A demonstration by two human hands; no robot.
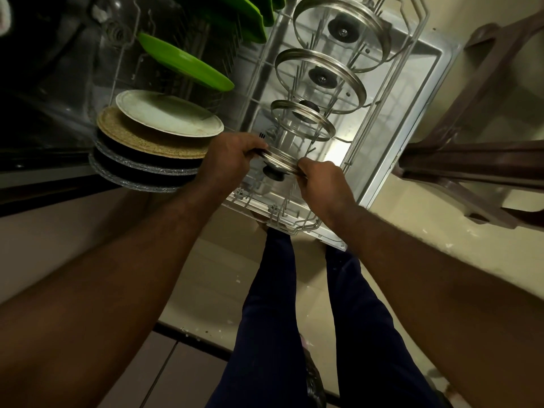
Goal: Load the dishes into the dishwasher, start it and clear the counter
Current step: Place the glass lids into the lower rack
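Item 1. Your left hand [232, 160]: fingers [253, 148] curled and pressed together, pinching the left edge of the small lid [279, 159].

Item 2. Your right hand [323, 187]: fingers [307, 168] curled and close together, pinching the opposite edge of the same lid.

Item 3. Small lid: glass with a steel rim, held between your two hands and tilted so that its black knob [273, 174] faces toward you. It sits over the near end of the wire rack [294, 228], among the upright tines. You cannot tell whether it touches them.

Item 4. Wire rack: grey, pulled out over the open dishwasher door [418, 107]. Three more glass lids stand tilted in a row beyond the one you hold:
- the third lid [303, 120], nearest your hands
- the second lid [321, 81], larger
- the large lid [341, 33], farthest away

Item 5. Left side of the rack, leaning in a row:
- green plates [185, 63] at the far end
- a white plate [167, 113]
- a tan speckled plate [141, 142]
- two dark pieces with grey speckled rims [141, 172], nearest you

Item 6. Surroundings: your legs in dark trousers [294, 319] stand on the pale floor [206, 275] just before the door. Brown furniture [471, 160] stands to the right of the door.
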